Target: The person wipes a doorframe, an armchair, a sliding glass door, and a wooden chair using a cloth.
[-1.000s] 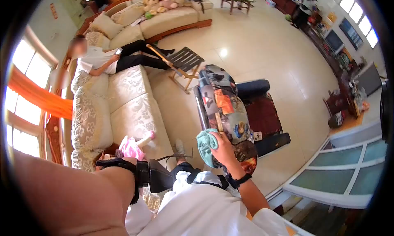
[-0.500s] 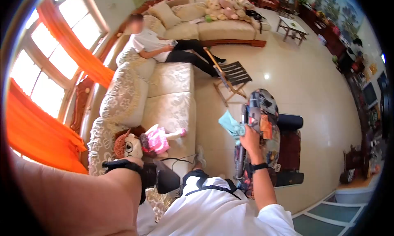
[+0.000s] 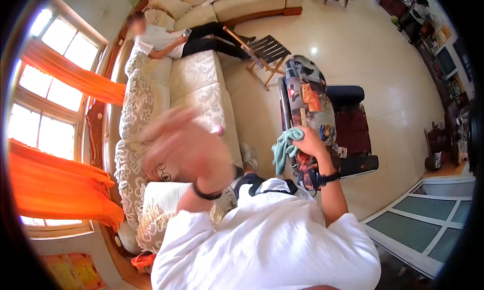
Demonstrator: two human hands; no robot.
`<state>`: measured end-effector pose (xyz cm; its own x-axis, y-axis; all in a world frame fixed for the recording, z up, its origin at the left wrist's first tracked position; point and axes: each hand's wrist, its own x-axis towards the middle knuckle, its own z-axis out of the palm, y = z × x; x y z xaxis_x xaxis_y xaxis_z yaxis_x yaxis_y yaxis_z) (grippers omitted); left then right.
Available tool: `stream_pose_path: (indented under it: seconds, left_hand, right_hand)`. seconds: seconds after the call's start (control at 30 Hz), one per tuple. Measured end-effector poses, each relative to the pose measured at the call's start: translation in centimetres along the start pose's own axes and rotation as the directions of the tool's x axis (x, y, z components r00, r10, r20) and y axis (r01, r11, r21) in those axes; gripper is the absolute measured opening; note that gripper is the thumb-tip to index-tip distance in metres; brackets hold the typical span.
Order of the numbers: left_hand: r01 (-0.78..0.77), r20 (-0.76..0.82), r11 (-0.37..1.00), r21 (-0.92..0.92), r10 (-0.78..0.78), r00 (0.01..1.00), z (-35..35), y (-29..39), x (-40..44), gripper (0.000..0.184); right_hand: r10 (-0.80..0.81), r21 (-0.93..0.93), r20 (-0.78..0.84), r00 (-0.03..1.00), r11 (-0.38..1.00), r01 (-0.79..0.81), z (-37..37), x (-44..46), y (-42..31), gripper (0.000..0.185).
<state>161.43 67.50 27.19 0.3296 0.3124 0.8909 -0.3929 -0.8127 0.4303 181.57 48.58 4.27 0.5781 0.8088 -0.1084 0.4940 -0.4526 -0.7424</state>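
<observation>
My right hand (image 3: 310, 141) is closed on a crumpled green cloth (image 3: 286, 148), which hangs from it beside the back of a patterned armchair (image 3: 308, 93). The armchair has dark armrests and a dark red seat (image 3: 350, 126). My left hand (image 3: 186, 146) is raised over the floral sofa (image 3: 199, 73), blurred by motion, with its fingers apart and nothing seen in it. A doll with round glasses (image 3: 164, 171) is partly hidden behind it. A black band is on each wrist.
A person (image 3: 166, 43) sits on the sofa with legs stretched out, near a slatted folding chair (image 3: 267, 50). Another person (image 3: 416, 18) is at the far right. Orange curtains (image 3: 60, 184) hang at left; a glass-paned white frame (image 3: 423, 219) stands at lower right.
My left hand has come up into view from the lower left, over the sofa. My right hand still grips the cloth, which now hangs down by the armchair. The camera view has shifted.
</observation>
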Motion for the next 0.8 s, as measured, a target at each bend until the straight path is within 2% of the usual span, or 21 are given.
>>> stream_pose_path:
  seconds: [0.03,0.07,0.1,0.17,0.23,0.27,0.3,0.33,0.37,0.43,0.47,0.5,0.6,0.63,0.67,0.7,0.73,0.77,0.8]
  left_hand:
    - [0.198,0.108,0.979,0.044,-0.202,0.973,2.2,-1.8,-2.7,0.036]
    - [0.398,0.26,0.913,0.09,-0.407,0.876,4.8,-4.1,-6.3,0.037]
    - [0.569,0.395,0.822,0.01,-0.526,0.753,7.1,-7.0,-10.4,0.046]
    - [0.539,0.583,0.735,0.412,-0.667,0.463,9.8,-7.5,-15.4,0.053]
    - [0.473,0.663,0.683,0.557,-0.708,0.241,12.1,-7.4,-20.5,0.058]
    - [0.476,0.658,0.679,0.559,-0.713,0.243,13.1,-8.3,-23.2,0.058]
    - [0.585,0.748,0.689,0.427,-0.633,0.2,14.3,-9.7,-25.7,0.059]
    - [0.638,0.79,0.68,0.361,-0.587,0.179,15.1,-10.4,-27.7,0.06]
    - [0.691,0.828,0.659,0.297,-0.538,0.158,15.9,-11.0,-29.6,0.061]
    - [0.49,0.668,0.872,0.003,-0.366,0.648,17.5,-11.5,-29.7,0.06]
    - [0.625,0.594,0.765,-0.154,-0.433,0.677,18.3,-12.0,-29.7,0.055]
    - [0.626,0.596,0.764,-0.156,-0.432,0.676,18.4,-12.9,-29.4,0.055]
    - [0.503,0.596,0.863,0.049,-0.429,0.679,19.3,-18.1,-30.3,0.047]
    - [0.507,0.593,0.86,0.054,-0.436,0.677,19.4,-18.6,-28.1,0.047]
    - [0.852,0.649,0.523,0.036,-0.661,0.378,19.5,-18.3,-24.6,0.043]
    - [0.952,0.687,0.304,0.032,-0.699,0.2,19.8,-19.1,-23.3,0.042]
    - [0.997,0.701,0.068,0.048,-0.713,0.015,20.4,-20.3,-22.5,0.041]
    - [0.872,0.744,0.468,0.144,-0.632,0.216,20.9,-21.6,-22.2,0.041]
    - [0.587,0.803,0.783,0.203,-0.476,0.357,21.2,-22.4,-22.4,0.042]
  right_hand:
    - [-0.038,0.088,-0.105,0.994,0.995,0.048,-0.5,-1.0,-0.2,0.035]
    - [-0.069,0.167,-0.206,0.976,0.98,0.105,-0.7,-1.8,-0.3,0.038]
    - [-0.077,0.155,-0.213,0.974,0.982,0.112,-0.9,-2.5,-0.4,0.038]
    - [-0.111,0.23,-0.354,0.929,0.952,0.201,-1.1,-3.3,-0.4,0.04]
    - [-0.08,0.247,-0.333,0.939,0.954,0.169,-0.3,-3.5,0.9,0.043]
    - [-0.079,0.229,-0.291,0.954,0.962,0.15,0.2,-3.7,1.3,0.045]
    - [-0.078,0.208,-0.25,0.965,0.969,0.132,0.3,-3.7,1.6,0.048]
    - [-0.095,0.123,-0.123,0.988,0.986,0.11,0.4,-3.7,2.2,0.055]
    - [-0.089,0.127,-0.117,0.989,0.986,0.104,0.7,-4.1,2.5,0.055]
    - [-0.135,0.051,-0.097,0.986,0.989,0.141,0.2,-3.8,1.6,0.057]
    - [-0.163,0.063,-0.028,0.986,0.984,0.165,-0.4,-3.9,1.4,0.064]
    - [-0.16,0.062,-0.029,0.987,0.985,0.162,-0.8,-4.2,0.8,0.064]
    - [-0.162,0.117,-0.022,0.987,0.98,0.163,-1.1,-4.4,2.0,0.087]
    - [-0.163,0.119,-0.014,0.986,0.979,0.164,-1.4,-4.9,2.6,0.087]
    - [-0.055,0.05,0.019,0.998,0.997,0.054,-1.8,-5.7,3.0,0.088]
    - [0.056,-0.023,0.041,0.998,0.998,-0.055,-2.5,-6.3,3.2,0.089]
    - [0.157,0.026,0.141,0.977,0.986,-0.162,-3.9,-7.0,2.8,0.093]
    - [0.242,-0.018,0.234,0.942,0.969,-0.245,-5.3,-7.5,2.8,0.097]
    - [0.244,-0.05,0.237,0.94,0.97,-0.239,-5.3,-8.0,5.5,0.096]
